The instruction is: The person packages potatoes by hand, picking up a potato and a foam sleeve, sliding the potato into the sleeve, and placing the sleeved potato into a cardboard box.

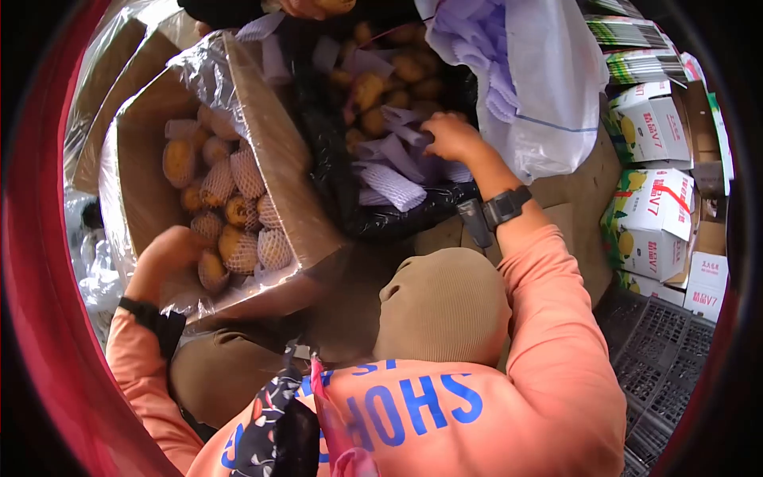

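My left hand is inside a plastic-lined cardboard carton, its blurred fingers right at a yellow-brown fruit in a white foam net. More fruit in foam nets fills the carton around it. Over a container lined with black plastic, my right hand has its fingers curled in on a pale purple foam net sleeve. Other loose sleeves lie just below that hand. Bare yellow-brown fruits are heaped behind them.
A white sack of purple foam sleeves stands at the upper right. Printed white cartons are stacked along the right side, above black plastic crates. At the top edge, another person's hand is at a fruit.
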Motion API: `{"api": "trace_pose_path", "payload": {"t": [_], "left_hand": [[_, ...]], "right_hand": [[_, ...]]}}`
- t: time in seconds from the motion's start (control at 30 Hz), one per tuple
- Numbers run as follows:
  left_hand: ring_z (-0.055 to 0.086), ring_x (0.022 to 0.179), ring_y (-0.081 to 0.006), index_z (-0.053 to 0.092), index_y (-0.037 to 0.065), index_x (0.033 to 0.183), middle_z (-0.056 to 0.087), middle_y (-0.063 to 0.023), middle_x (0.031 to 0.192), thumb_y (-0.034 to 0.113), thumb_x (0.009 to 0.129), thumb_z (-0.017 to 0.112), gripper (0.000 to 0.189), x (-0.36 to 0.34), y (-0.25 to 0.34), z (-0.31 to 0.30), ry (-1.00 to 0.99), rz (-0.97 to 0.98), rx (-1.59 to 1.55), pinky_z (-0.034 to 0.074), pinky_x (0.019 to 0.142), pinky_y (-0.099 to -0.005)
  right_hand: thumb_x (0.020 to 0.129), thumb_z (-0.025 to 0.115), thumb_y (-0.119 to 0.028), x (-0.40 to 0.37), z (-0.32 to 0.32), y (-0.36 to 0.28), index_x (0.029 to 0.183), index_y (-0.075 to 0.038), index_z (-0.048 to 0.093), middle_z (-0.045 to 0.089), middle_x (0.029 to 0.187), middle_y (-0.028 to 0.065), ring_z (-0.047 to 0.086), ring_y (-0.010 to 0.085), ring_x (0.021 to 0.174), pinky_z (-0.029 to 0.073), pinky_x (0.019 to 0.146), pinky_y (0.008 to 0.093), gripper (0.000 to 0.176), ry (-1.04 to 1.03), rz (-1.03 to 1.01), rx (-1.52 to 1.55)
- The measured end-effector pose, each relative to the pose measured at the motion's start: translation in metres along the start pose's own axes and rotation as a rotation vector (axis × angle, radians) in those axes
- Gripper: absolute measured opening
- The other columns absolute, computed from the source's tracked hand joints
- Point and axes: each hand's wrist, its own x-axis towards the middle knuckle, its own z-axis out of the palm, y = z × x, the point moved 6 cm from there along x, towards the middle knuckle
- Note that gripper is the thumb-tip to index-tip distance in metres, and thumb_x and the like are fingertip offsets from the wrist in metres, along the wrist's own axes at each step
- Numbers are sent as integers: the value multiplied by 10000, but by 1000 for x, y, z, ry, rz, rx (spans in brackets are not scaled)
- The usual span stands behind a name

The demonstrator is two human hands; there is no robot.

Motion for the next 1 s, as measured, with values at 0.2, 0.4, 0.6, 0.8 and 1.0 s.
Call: {"api": "trace_pose_path", "payload": {"t": [0.2, 0.4, 0.6, 0.8, 1.0], "left_hand": [[568, 897, -226, 554, 81, 1121, 583, -88, 1011, 98, 721, 699, 425, -55, 171, -190, 1072, 289, -577, 454, 774, -364], [519, 1057, -208, 456, 128, 1267, 535, -61, 1179, -69, 718, 623, 606, 18, 231, -179, 868, 491, -147, 372, 967, -354], [554, 893, -123, 487, 106, 1167, 566, -38, 976, -99, 759, 588, 467, 29, 157, -170, 923, 385, -1319, 447, 782, -247], [535, 817, -280, 520, 38, 907, 530, -90, 830, 19, 712, 666, 245, 31, 151, -170, 1204, 222, -550, 429, 747, -351], [501, 850, -284, 524, 60, 805, 516, -81, 818, 60, 686, 676, 194, 18, 168, -174, 1448, 194, -197, 376, 806, -422]], "right_hand": [[718, 662, -112, -5, -86, -32, 872, -43, 558, 592, 739, 63, 551, 121, 684, 457, 633, 284, 198, 150, -50, 679], [858, 602, -171, -19, -104, -87, 984, -30, 570, 628, 831, 59, 618, 142, 730, 494, 660, 262, 192, -275, -275, 1238], [833, 546, -113, 75, -17, 59, 1037, -35, 581, 633, 915, 140, 638, 214, 802, 514, 698, 315, 221, 164, 253, 686], [791, 577, -209, 109, 37, 1, 1112, -74, 522, 513, 1126, 219, 553, 382, 997, 433, 884, 447, 352, 92, 45, 103], [781, 608, -287, 110, 42, 17, 1130, -94, 516, 520, 1105, 224, 564, 383, 987, 468, 827, 453, 409, 38, 108, -45]]}}
